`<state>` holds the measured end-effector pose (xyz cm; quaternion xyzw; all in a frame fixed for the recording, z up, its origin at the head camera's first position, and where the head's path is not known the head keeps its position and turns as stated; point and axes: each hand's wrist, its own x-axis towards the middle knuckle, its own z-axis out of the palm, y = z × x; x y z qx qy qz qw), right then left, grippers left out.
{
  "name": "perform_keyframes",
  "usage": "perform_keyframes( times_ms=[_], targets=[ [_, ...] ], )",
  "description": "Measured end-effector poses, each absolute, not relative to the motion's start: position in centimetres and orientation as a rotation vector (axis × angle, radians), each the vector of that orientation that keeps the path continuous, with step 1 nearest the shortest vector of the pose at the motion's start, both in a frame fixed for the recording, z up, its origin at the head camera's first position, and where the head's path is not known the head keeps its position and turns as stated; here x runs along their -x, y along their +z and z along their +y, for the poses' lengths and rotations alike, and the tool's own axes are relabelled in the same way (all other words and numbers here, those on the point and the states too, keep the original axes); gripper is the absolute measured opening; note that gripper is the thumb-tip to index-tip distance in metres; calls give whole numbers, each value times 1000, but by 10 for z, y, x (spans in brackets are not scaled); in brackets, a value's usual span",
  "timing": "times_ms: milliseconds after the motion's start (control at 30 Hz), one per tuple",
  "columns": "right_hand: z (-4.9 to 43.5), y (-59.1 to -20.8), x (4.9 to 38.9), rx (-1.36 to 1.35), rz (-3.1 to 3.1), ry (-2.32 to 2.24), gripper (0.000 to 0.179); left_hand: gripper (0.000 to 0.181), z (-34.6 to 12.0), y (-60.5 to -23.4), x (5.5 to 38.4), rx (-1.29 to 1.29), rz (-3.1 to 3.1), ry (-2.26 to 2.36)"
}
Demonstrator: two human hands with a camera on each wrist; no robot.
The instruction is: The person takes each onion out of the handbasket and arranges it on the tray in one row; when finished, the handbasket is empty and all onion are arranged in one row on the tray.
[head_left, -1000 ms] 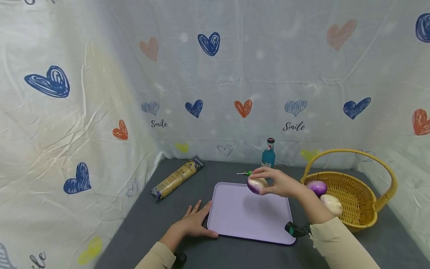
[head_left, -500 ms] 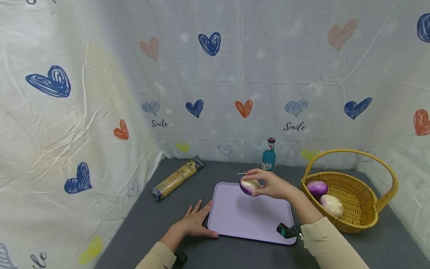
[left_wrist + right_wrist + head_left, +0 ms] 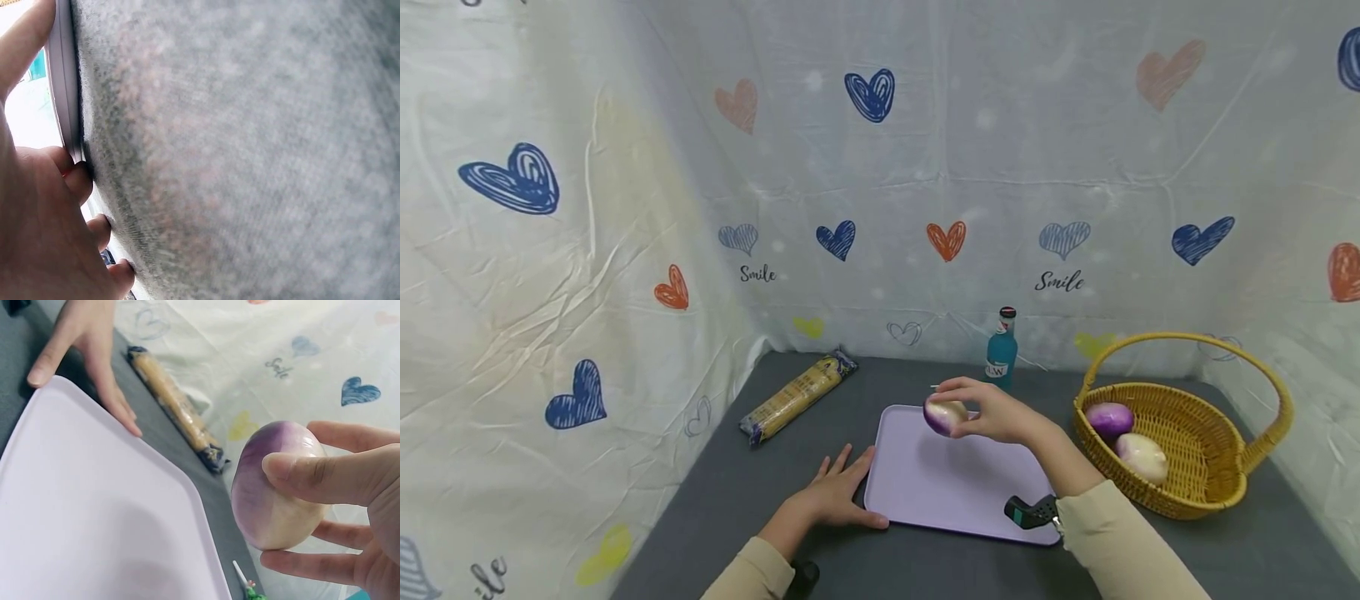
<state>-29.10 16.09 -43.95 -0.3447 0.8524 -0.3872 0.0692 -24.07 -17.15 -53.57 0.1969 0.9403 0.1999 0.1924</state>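
My right hand (image 3: 992, 410) holds a purple-and-white turnip (image 3: 943, 415) over the back part of the lilac tray (image 3: 955, 492). In the right wrist view the thumb lies across the turnip (image 3: 278, 487) and the fingers curve round its other side, with the tray below. My left hand (image 3: 833, 498) rests at the tray's left edge, fingers spread and thumb at the near corner. In the left wrist view its fingertips (image 3: 78, 181) touch the grey cloth beside the tray's rim (image 3: 62, 81).
A yellow wicker basket (image 3: 1195, 442) with a purple turnip (image 3: 1108, 419) and a whitish one (image 3: 1141, 458) stands at the right. A blue bottle (image 3: 1001, 354) is behind the tray. A long yellow packet (image 3: 799, 396) lies at the left. A thin green-ended stick (image 3: 247, 581) lies beyond the tray.
My right hand has moved left over the tray with the turnip in its fingers. The left hand has stayed at the tray's edge.
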Motion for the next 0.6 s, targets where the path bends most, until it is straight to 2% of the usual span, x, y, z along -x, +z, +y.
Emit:
perform_keyframes(
  times_ms=[600],
  targets=[
    [137, -454, 300, 1041, 2588, -1133, 49, 125, -172, -536, 241, -540, 2634, 559]
  ],
)
